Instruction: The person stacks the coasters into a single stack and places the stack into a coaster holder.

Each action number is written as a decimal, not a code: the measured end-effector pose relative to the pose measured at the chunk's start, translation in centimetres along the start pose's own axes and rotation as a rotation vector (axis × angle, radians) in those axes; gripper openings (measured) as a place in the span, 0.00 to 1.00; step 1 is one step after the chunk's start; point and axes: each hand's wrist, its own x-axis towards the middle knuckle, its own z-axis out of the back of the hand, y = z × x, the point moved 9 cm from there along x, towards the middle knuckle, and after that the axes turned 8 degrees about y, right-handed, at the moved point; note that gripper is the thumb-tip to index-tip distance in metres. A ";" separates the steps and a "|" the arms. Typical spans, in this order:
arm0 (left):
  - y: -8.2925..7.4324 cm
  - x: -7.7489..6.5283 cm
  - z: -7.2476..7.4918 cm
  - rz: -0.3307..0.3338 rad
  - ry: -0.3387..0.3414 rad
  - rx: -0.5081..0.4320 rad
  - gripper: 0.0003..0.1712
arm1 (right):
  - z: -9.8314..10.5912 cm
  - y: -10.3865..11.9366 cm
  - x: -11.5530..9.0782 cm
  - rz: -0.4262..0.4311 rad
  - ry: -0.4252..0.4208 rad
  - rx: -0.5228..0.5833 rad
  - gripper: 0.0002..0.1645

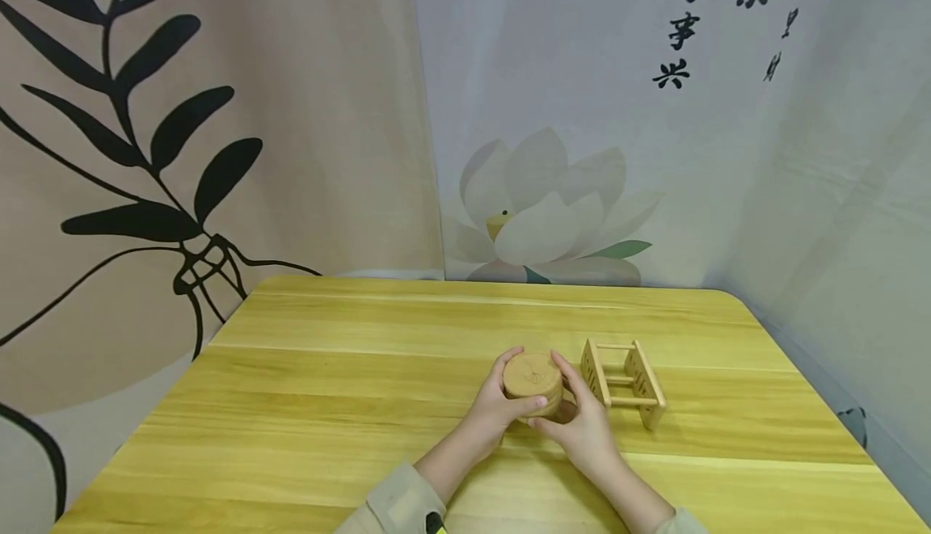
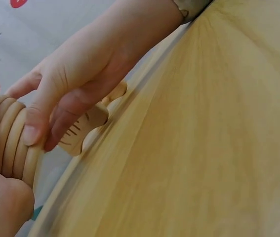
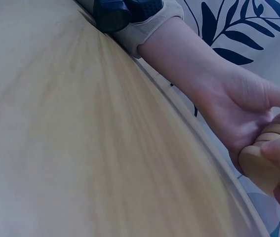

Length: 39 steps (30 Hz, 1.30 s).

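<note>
A stack of several round wooden coasters [image 1: 533, 374] is held between both hands over the table. My left hand [image 1: 493, 406] grips the stack from its left side, thumb across the near edge. From the right, my right hand [image 1: 586, 430] holds the same stack, with its fingers at the far rim and its thumb low on the near side. In the left wrist view the layered discs [image 2: 14, 136] lie tight against one another, face to face. Just right of the right hand stands a small wooden rack [image 1: 624, 380] with slotted sides joined by thin rods.
The wooden table [image 1: 313, 405] has rounded far corners and a pale grain. Behind it hang a beige cloth with a dark leaf print [image 1: 156, 126] and a white cloth with a lotus print [image 1: 553, 211] and black characters.
</note>
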 end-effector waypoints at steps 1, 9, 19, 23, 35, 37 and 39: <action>0.1 0.0 0.1 -0.001 -0.008 -0.005 0.51 | 0.0 0.1 0.0 0.003 -0.004 -0.005 0.60; 0.2 0.1 0.2 -0.028 -0.025 -0.077 0.48 | 0.1 0.4 0.1 0.041 -0.026 -0.018 0.61; 0.0 0.1 -0.3 -0.061 -0.036 -0.281 0.45 | 0.4 1.0 -0.3 0.103 -0.108 0.029 0.55; -0.1 0.2 -0.4 -0.073 -0.060 -0.348 0.44 | 0.4 1.2 -0.5 0.097 -0.145 0.026 0.53; -0.2 0.0 -1.1 -0.097 -0.043 -0.449 0.43 | 0.4 1.2 -0.4 0.129 -0.187 0.049 0.52; -0.2 0.0 -1.3 -0.107 -0.042 -0.468 0.44 | 0.3 1.3 -0.3 0.141 -0.186 0.061 0.53; -0.2 0.0 -1.5 -0.112 -0.041 -0.484 0.44 | 0.2 1.2 -0.3 0.147 -0.182 0.069 0.53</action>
